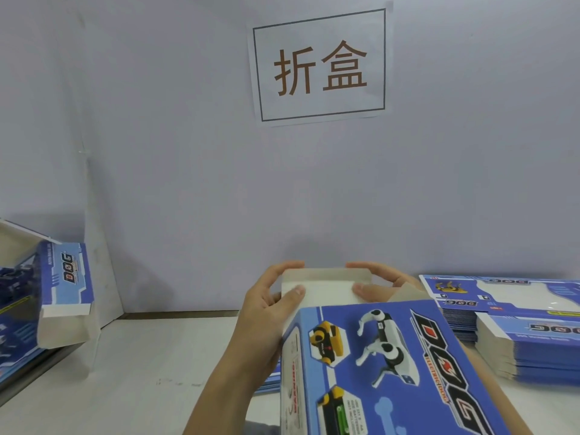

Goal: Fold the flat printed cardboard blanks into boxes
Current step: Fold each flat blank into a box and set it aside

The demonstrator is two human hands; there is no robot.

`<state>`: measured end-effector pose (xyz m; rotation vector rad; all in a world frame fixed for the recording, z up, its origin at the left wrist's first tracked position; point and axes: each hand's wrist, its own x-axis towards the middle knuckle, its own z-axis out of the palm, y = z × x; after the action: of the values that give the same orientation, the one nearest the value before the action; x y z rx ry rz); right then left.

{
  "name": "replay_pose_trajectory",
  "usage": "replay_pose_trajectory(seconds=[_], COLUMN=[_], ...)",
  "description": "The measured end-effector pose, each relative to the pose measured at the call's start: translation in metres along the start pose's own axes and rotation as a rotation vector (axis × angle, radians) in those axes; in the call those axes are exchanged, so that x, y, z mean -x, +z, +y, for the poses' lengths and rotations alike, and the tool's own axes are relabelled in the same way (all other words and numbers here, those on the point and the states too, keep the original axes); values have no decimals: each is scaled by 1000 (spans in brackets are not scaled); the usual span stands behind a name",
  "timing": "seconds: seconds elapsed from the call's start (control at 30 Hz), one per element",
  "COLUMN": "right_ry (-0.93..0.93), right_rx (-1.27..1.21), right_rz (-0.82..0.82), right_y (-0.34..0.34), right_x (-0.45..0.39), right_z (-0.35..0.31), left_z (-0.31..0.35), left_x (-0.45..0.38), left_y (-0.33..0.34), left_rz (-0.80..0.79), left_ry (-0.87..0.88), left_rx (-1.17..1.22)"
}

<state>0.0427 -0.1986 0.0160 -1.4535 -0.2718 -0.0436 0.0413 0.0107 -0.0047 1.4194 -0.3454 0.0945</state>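
White tabletop (150, 356) is stretching under us toward a pale wall, and nearest to us we are holding a blue printed box (386, 365) with a robot dog and the word DOG on its top face, raised just in front of our chest and pointing away. At its far end we are working the white end flap (323, 288): our left hand (266, 309) is curling around the left edge, thumb lying on the flap and fingers wrapping behind its top, while our right hand (383, 285), partly hidden by the box, is pinching the right side in the same grip, thumb in front and fingers behind. To the right, a stack of flat blanks (530, 350) is lying on the tabletop, with another pile (489, 296) just behind it. On the far left, finished boxes (67, 277) are sitting together at the edge of view, one with its open flap hanging down. Farther back, a paper sign (320, 65) with two brown characters in a dark frame is hanging on the wall (172, 152).
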Motion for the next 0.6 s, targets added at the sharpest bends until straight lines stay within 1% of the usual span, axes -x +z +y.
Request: replay_pose_trajectory(seconds=[0.13,0.17,0.23,0.3,0.37,0.43,0.47,0.53,0.6], right_ry=[-47,-48,-46,-55,-82,-125,-135,-149,-190], right_rx=[-53,-74,-133,-184,-188,-179,-178,-261,-341], right_rz=[177,221,259,283,307,325,321,283,172], right_y=[-8,-11,-14,-17,-13,-11,-9,-4,0], right_x=[2,3,8,8,9,6,6,5,10], right_z=[7,8,5,7,4,2,-1,-6,-14], left_z=[9,13,20,27,32,32,33,36,40], left_x=[0,1,4,9,12,11,12,13,13], left_y=[2,1,-1,0,3,4,5,3,3], left_rz=[47,38,-47,-152,-187,-158,-135,-66,28], left_ry=[-48,-58,-85,-87,-42,35,75,173,277], left_rx=[2,20,1,-131,-299,-342,-319,-228,-129])
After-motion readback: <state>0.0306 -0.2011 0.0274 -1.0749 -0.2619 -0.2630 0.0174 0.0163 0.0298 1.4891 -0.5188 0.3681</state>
